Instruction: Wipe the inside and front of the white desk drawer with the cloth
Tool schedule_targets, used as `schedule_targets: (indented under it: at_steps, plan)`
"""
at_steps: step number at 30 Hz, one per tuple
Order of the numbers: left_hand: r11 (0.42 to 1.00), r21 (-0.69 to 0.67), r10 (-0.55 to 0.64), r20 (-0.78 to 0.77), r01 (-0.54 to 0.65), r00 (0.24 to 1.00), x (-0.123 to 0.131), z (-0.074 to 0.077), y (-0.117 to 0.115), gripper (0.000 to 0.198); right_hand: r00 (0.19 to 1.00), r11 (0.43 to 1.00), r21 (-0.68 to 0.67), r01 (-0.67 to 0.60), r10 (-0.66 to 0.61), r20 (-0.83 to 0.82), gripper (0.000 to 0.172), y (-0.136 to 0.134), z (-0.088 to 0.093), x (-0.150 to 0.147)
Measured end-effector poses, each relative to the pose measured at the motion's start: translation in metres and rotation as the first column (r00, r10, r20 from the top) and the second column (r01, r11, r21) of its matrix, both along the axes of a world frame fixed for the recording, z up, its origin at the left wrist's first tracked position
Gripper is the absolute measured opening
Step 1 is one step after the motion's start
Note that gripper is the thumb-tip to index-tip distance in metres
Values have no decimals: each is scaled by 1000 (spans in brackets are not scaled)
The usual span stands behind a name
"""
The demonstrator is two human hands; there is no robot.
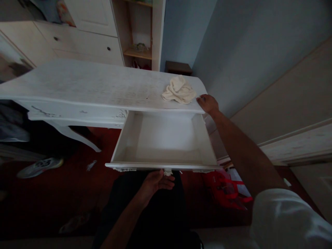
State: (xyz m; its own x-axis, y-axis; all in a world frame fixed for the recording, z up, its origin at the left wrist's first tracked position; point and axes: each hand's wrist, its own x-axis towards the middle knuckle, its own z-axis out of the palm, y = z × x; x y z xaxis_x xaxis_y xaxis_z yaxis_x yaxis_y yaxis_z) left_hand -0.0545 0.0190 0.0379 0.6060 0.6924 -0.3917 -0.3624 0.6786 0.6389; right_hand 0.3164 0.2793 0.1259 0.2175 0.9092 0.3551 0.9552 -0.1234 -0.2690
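A white drawer (166, 138) is pulled far out of a white table (98, 83) with carved trim, and its inside is bare. My left hand (157, 182) is at the drawer front from below, its thumb and bent fingers around the small drawer knob (168, 172). At the table's right end, my right hand (209, 103) grips the tabletop edge, with the fingers curled. A crumpled cream cloth (179, 90) lies on the tabletop just left of that hand, apart from it. Dark smudges mark the tabletop above the drawer.
A red bag (225, 188) stands on the floor to the right, below the drawer. A shoe (40, 167) lies on the dark red floor at left. Behind the table are a white cabinet (88, 43) and open shelves (138, 53). A blue-grey wall (249, 52) rises close at right.
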Motion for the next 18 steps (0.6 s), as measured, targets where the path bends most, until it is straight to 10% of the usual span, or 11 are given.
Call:
schedule_targets:
  at_steps: [18]
  plan:
    - [999, 12, -35, 31, 35, 999, 22, 8, 49, 49, 999, 1000, -11, -7, 8, 48, 43, -5, 2, -7]
